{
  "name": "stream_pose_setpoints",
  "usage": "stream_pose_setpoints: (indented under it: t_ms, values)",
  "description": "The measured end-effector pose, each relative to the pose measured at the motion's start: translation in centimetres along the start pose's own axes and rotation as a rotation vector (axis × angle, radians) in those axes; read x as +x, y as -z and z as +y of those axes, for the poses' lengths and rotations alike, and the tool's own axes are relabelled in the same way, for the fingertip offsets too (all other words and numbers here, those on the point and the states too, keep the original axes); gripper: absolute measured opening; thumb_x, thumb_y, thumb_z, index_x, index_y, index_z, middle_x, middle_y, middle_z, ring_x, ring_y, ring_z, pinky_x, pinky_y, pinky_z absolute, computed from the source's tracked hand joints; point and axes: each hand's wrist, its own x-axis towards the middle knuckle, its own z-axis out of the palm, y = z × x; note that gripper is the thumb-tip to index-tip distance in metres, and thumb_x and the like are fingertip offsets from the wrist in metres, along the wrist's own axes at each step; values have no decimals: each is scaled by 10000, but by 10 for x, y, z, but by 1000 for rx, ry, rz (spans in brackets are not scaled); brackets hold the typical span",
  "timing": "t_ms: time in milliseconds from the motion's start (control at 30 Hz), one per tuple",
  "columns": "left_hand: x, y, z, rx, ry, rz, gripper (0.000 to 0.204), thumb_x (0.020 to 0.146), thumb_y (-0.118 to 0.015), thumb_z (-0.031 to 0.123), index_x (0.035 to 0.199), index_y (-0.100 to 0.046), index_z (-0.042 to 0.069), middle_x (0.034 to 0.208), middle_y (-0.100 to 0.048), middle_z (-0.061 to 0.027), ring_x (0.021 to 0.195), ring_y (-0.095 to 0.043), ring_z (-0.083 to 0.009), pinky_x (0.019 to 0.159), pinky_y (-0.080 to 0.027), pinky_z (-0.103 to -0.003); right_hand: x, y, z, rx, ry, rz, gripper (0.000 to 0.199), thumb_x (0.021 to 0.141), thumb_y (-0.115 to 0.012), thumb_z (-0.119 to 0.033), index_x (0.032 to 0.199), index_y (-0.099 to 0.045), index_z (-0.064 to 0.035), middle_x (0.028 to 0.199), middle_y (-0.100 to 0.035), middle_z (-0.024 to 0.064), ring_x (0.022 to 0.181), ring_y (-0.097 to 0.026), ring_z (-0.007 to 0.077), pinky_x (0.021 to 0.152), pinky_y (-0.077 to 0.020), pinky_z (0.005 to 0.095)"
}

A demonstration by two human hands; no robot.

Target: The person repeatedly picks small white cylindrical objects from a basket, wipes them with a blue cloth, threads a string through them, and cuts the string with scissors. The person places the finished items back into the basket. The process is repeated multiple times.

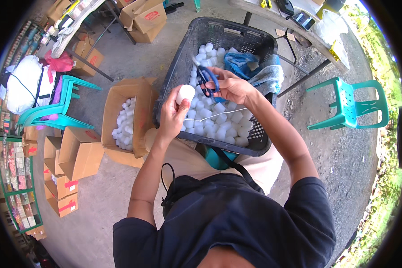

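My left hand [169, 117] is closed around a smooth white cylinder [186, 94], holding it over the near left part of a black plastic crate [175, 67]. Looped in the fingers of my right hand [235, 88] is a pair of scissors with blue handles [215, 83], its blades pointing up and left, close to the cylinder. Below both hands the crate holds many similar white cylinders [221, 127]. A thin white strip [224, 113] stretches across above them. Blue cloth [236, 62] and a grey-and-blue towel [268, 79] lie at the crate's right side.
Left of the crate stands an open cardboard box [113, 100] with more white pieces. Several empty cartons [78, 152] and stacked green chairs [62, 105] are farther left. A green chair [346, 105] stands at right, near a table [330, 51].
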Motion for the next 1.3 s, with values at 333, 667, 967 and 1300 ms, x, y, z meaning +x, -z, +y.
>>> stream_pose_setpoints:
  t_ms: [333,667,967,1300]
  values:
    - [9,-46,16,321,-11,-86,439,934,-603,344,1208,-536,7,886,-623,-69,710,-554,-111,624,-461,-262,-70,-52,-1,-270,753,345,492,790,-720,17,1213,-473,-33,914,-661,107,862,-651,159,775,-523,286]
    - [5,-51,13,232,-131,-21,476,931,-608,346,1229,-515,-12,886,-627,-67,690,-543,-92,604,-462,-246,-94,-56,-15,-122,1117,387,461,835,-691,-28,1211,-424,-30,943,-673,146,882,-655,170,730,-536,285]
    - [2,-54,20,223,-161,-70,485,925,-620,333,1233,-500,-23,958,-633,-118,843,-600,-139,689,-504,-271,-103,-57,3,-386,974,350,481,836,-703,-57,1230,-430,-21,937,-674,128,886,-645,161,798,-512,296]
    - [-11,-48,24,290,-238,-50,497,916,-634,321,1243,-498,-27,1033,-630,-127,846,-607,-143,680,-511,-271,-106,-66,6,-452,994,298,510,853,-711,-169,1236,-406,-24,996,-665,172,918,-661,231,806,-520,330]
